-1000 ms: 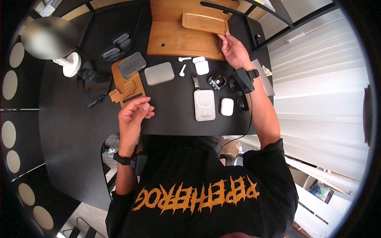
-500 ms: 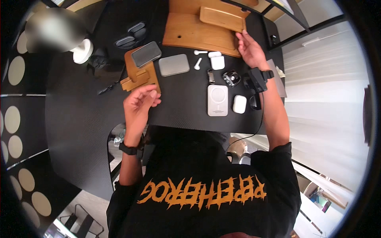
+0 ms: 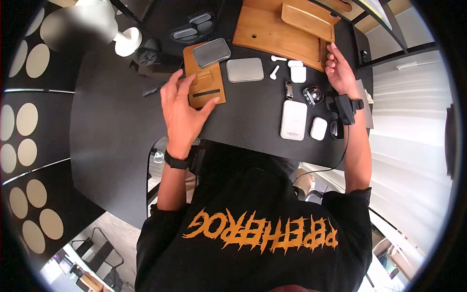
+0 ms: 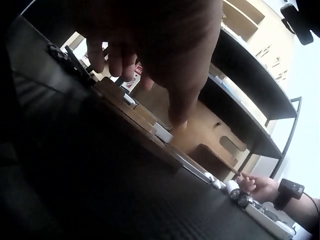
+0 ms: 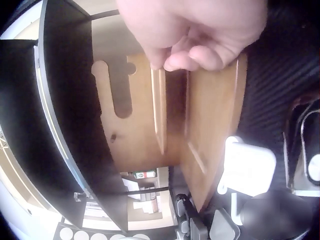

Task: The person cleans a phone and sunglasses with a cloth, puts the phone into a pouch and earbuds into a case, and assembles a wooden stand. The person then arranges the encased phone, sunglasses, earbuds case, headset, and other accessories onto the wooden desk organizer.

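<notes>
My right hand (image 3: pixel 340 73) pinches the near right edge of a shallow wooden tray (image 3: pixel 307 20). In the right wrist view the thumb and curled fingertips meet at the end of that tray (image 5: pixel 158 107), which stands out from the upright back of a wooden stand. The stand's base (image 3: pixel 262 31) lies beneath. Over on the left, my left hand (image 3: pixel 182 117) spreads its fingers and thumb above a smaller wooden panel (image 3: pixel 217 87) with a slot and a raised wooden block (image 3: pixel 202 80). Fingertips overlap the block's left side in the head view.
A dark grey tin (image 3: pixel 211 52) overlaps the small panel; a silver tin (image 3: pixel 244 69) lies beside it. Rightward are loose earbuds (image 3: pixel 274 72), a white earbud case (image 3: pixel 298 73), a clear case (image 3: pixel 313 96), a white power bank (image 3: pixel 294 120) and another white case (image 3: pixel 318 128). A white lamp base (image 3: pixel 128 42) stands back left.
My left hand has moved forward over the small wooden panel and its fingers have spread apart. The right hand keeps its hold on the tray. The head view has shifted, so objects appear farther right.
</notes>
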{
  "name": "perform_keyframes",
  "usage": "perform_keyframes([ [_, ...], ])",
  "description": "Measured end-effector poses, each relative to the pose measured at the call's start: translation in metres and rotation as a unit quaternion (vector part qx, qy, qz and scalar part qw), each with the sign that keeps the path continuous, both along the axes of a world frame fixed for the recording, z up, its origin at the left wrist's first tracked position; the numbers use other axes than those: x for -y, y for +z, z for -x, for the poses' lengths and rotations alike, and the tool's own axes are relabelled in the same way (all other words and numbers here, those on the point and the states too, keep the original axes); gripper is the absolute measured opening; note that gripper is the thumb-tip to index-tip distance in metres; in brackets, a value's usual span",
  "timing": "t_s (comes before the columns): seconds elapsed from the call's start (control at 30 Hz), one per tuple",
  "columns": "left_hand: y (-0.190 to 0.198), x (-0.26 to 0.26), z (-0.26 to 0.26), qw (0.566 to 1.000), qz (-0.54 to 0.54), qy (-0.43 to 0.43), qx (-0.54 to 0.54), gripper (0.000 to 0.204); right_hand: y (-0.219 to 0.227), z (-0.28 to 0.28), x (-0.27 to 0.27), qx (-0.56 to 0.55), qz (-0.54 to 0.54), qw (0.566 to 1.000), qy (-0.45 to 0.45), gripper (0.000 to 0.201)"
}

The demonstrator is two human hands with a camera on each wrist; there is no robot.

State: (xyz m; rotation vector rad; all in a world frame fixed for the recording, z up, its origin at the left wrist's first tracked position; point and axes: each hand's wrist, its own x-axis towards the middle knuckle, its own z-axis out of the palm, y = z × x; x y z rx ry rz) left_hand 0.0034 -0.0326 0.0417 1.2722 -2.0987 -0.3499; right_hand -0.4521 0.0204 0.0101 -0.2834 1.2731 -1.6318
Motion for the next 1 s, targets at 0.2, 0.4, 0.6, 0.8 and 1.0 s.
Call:
perform_keyframes([
  [0.2, -0.009, 0.006, -0.003, 0.996, 0.027, -0.055, 0.063, 0.067, 0.013, -0.009, -0.007, 0.004, -0.005, 1.0, -0.009, 0.023],
  [0.4, -0.007, 0.023, 0.009, 0.995, -0.001, -0.081, 0.063, 0.076, 0.018, -0.019, -0.015, 0.008, 0.001, 1.0, -0.003, 0.023],
  [0.6, -0.019, 0.028, 0.028, 0.995, 0.003, -0.067, 0.08, 0.073, 0.025, -0.032, -0.023, -0.025, 0.002, 1.0, 0.005, 0.021],
  [0.8, -0.016, 0.021, 0.03, 0.993, -0.01, -0.052, 0.102, 0.066, 0.036, -0.053, -0.024, -0.085, 0.013, 0.995, 0.046, 0.019],
  [1.0, -0.003, 0.002, 0.017, 0.99, -0.054, -0.065, 0.112, 0.074, 0.044, -0.072, -0.022, -0.104, 0.028, 0.99, 0.092, 0.02],
])
